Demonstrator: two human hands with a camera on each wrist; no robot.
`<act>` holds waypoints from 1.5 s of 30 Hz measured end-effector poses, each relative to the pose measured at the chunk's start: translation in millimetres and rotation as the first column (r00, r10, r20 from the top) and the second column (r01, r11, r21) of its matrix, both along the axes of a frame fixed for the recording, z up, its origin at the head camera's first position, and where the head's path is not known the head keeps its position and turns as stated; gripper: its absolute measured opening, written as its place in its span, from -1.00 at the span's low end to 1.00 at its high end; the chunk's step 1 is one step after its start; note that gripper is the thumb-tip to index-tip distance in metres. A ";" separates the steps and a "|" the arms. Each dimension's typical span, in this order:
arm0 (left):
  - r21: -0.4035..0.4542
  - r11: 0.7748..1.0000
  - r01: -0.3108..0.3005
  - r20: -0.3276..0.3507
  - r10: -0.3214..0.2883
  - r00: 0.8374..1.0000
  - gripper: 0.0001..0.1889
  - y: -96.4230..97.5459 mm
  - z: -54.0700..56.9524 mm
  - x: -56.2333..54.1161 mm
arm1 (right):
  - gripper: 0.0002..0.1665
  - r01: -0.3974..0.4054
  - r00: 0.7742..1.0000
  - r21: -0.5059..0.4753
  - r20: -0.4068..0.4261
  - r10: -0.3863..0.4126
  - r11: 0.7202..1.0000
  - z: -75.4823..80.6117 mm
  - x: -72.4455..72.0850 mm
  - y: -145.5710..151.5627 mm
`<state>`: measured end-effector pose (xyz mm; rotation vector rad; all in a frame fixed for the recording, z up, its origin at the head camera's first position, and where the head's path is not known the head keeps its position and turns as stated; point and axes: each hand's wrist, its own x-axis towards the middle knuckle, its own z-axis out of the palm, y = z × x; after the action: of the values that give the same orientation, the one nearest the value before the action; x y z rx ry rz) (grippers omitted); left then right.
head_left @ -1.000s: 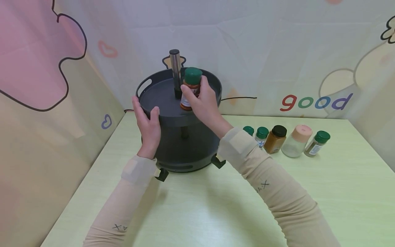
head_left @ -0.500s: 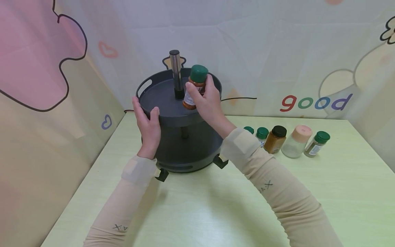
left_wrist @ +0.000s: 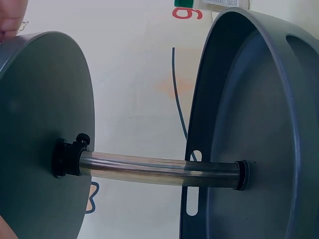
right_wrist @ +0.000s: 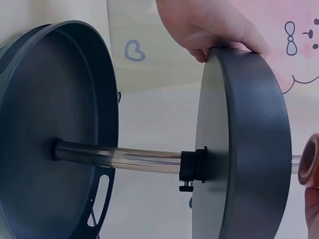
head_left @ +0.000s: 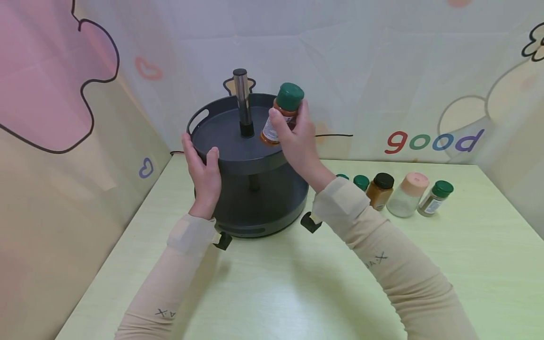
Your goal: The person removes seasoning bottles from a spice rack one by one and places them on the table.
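Observation:
My right hand (head_left: 299, 141) grips a spice jar (head_left: 276, 120) with a green lid and reddish-brown contents. The jar leans to the right above the right part of the upper tray of a black two-tier turntable rack (head_left: 225, 141); its base (right_wrist: 310, 162) shows at the edge of the right wrist view. Against the outer wall of that tray rests my left hand (head_left: 204, 174), fingers and thumb fairly straight and pointing up. A metal post (left_wrist: 159, 169) joins the two tiers, and neither visible tray surface bears a jar.
To the right stand several more jars: a black-capped brown one (head_left: 380, 189), a pink-capped clear one (head_left: 408, 196) and a green-capped one (head_left: 435, 198). My right sleeve partly covers other green lids (head_left: 361, 182). A printed cloth (head_left: 361, 71) hangs behind the table (head_left: 263, 288).
My right hand has moved right and slightly up with the spice jar, away from the centre post; the jar tilts more. My left hand and the rack have stayed put.

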<state>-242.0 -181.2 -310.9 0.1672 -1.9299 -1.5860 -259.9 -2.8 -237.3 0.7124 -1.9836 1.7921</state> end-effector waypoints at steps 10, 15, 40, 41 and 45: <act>-0.002 1.000 0.002 -0.003 -0.002 1.000 -0.29 -0.5 -0.8 -0.2 | -0.50 0.028 0.998 -0.054 -0.056 -0.031 0.998 0.4 4.2 10.7; -0.010 1.000 0.005 -0.012 -0.005 1.000 -0.28 -0.5 -1.1 0.0 | -0.56 0.031 0.994 -0.102 -0.102 -0.042 0.994 3.3 6.2 18.9; -0.009 1.000 0.000 -0.014 0.000 1.000 -0.28 0.3 -0.1 0.3 | -0.73 0.101 0.974 -0.318 -0.161 -0.159 0.943 -4.1 -7.5 68.5; -0.009 1.000 0.001 -0.015 -0.001 1.000 -0.28 0.5 0.1 0.7 | -0.73 0.107 0.974 -0.320 -0.155 -0.163 0.941 -5.2 -7.8 70.5; -0.010 1.000 0.001 -0.017 -0.001 1.000 -0.27 1.2 0.4 1.6 | -0.73 0.133 0.975 -0.327 -0.128 -0.183 0.936 -10.4 -9.3 77.3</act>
<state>-240.3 -180.0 -310.5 0.1478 -1.9244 -1.5737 -269.2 74.5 -247.7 0.5526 -1.5557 1.8365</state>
